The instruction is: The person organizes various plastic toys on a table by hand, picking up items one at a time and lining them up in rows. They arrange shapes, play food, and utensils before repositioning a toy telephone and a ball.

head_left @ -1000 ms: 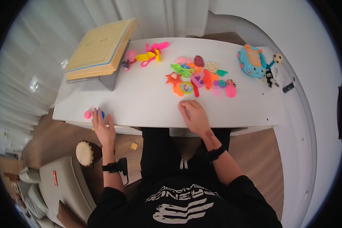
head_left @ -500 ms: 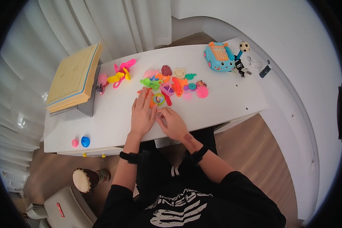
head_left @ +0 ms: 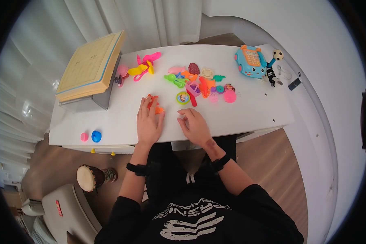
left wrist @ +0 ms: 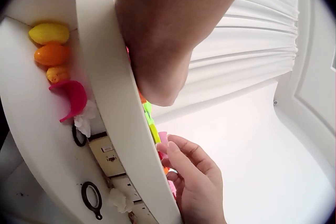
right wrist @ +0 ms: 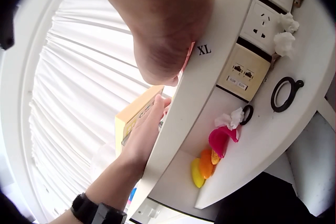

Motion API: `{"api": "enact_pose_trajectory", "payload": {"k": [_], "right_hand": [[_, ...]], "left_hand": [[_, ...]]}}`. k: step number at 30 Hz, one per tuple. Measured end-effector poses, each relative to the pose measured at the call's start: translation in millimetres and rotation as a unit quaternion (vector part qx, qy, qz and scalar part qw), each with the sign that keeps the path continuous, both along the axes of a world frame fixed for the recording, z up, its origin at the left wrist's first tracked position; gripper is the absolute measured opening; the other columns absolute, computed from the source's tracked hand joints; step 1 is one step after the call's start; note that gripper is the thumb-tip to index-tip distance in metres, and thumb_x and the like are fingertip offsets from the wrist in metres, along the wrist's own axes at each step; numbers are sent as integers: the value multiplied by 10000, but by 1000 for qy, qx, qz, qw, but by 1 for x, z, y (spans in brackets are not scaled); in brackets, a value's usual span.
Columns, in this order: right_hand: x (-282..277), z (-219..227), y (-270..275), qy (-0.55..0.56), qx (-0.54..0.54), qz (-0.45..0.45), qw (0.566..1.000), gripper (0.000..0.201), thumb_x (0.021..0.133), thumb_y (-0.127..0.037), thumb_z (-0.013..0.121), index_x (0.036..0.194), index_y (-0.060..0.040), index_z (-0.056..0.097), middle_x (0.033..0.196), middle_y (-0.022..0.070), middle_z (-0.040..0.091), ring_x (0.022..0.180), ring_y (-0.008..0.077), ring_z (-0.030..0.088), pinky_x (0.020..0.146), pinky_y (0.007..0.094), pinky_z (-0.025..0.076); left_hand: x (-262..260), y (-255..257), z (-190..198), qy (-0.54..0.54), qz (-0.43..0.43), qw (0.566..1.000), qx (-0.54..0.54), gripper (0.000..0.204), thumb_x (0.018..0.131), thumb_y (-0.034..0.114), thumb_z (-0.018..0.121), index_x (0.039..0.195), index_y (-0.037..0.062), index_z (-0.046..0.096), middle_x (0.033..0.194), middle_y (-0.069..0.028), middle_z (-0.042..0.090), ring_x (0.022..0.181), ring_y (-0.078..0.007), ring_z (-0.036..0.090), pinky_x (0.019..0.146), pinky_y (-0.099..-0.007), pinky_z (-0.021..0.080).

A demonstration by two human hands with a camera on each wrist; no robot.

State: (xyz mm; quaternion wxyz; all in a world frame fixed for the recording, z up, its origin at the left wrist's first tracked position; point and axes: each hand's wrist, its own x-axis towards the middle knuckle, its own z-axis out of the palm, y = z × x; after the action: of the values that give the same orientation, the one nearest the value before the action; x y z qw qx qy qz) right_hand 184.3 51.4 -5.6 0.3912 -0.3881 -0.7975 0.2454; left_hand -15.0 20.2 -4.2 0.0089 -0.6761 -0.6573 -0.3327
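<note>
My left hand [head_left: 149, 124] lies over the white table with its fingers extended across a red-orange leaf-shaped toy [head_left: 152, 101] and an orange piece [head_left: 159, 110]. Both toys are partly hidden under the fingers. Some way to the right, my right hand [head_left: 194, 127] rests near the front edge with loosely bent fingers and nothing in them. Close beyond it lie a round yellow-green toy with a picture [head_left: 183, 98] and a red stick-like toy [head_left: 191, 98]. Each wrist view shows the nearer hand mostly from the side, its fingers out of sight.
Behind the hands spreads a pile of toys, with a green spoon-like piece [head_left: 175, 79] and a purple basket-like one [head_left: 193, 88]. A blue toy phone [head_left: 250, 61] stands back right, a tilted board [head_left: 89, 67] back left. Pink [head_left: 84, 137] and blue [head_left: 96, 136] pieces sit front left.
My left hand came from the blue piece at front left to the toy pile, then slid left with the leaf-shaped toy and orange piece. The right hand stays near the front edge.
</note>
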Motion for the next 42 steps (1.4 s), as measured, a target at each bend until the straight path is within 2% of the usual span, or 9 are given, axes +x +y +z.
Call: {"api": "enact_pose_trajectory", "payload": {"k": [6,8,13,17,25,30,35,37,42], "right_hand": [[-1,0,0,-3,-4,-6,1000,217,936,-89,668,1143,-41,627,932,127,639,829,302,638,779,434,517],[-1,0,-1,-6,-4,0,1000,216,935,-90,669,1141,-43,628,931,125,638,830,300,637,783,436,516],[-1,2,-2,-20,9,1,1000,212,934,-99,672,1136,-49,630,931,115,638,820,294,631,798,442,510],[0,6,-2,-35,11,9,999,258,927,-116,678,1174,-57,631,1033,121,650,956,312,636,884,439,507],[2,10,-1,-45,57,24,997,435,921,-174,713,1330,-75,602,1306,150,618,1202,343,598,1017,427,490],[2,17,-3,-98,32,48,994,586,984,-330,638,1498,-96,484,1528,176,489,1337,361,508,1119,461,389],[1,17,-4,-112,21,51,992,621,1011,-373,585,1541,-89,429,1564,196,448,1343,378,496,1117,469,371],[1,15,-2,-116,33,38,992,614,1018,-367,576,1538,-77,426,1556,200,457,1330,378,508,1091,464,391],[1,11,-1,-114,36,21,993,619,1024,-372,579,1531,-53,424,1529,212,482,1321,381,519,1087,464,397]], "left_hand": [[-26,-41,-3,-17,31,999,1,467,1010,204,628,1453,68,570,1518,-186,459,1455,-415,411,1147,-467,406],[-33,-50,-4,-105,54,993,-28,418,989,148,650,1397,62,627,1475,-179,487,1396,-394,478,1108,-453,445],[-29,-52,-2,-68,84,994,5,407,953,147,697,1351,68,665,1424,-160,515,1320,-362,536,1080,-452,464],[-8,-41,-1,-49,45,997,27,465,925,148,735,1373,62,645,1424,-156,517,1264,-359,582,1056,-424,487],[24,-30,10,5,-81,996,-38,608,953,294,696,1491,74,520,1628,-162,385,1423,-336,474,1209,-496,328],[24,-44,1,-39,-59,993,97,648,920,200,731,1500,44,487,1545,-128,511,1388,-272,524,1182,-485,325],[45,-67,-10,-75,-89,993,20,616,903,165,744,1469,53,526,1500,-119,559,1381,-242,535,1138,-452,352],[47,-70,-14,12,-86,996,6,602,896,142,756,1452,42,548,1491,-128,566,1398,-267,521,1126,-449,360],[27,-86,-15,24,-32,999,15,489,903,171,766,1351,47,614,1444,-112,609,1376,-257,549,1133,-463,371]]}}
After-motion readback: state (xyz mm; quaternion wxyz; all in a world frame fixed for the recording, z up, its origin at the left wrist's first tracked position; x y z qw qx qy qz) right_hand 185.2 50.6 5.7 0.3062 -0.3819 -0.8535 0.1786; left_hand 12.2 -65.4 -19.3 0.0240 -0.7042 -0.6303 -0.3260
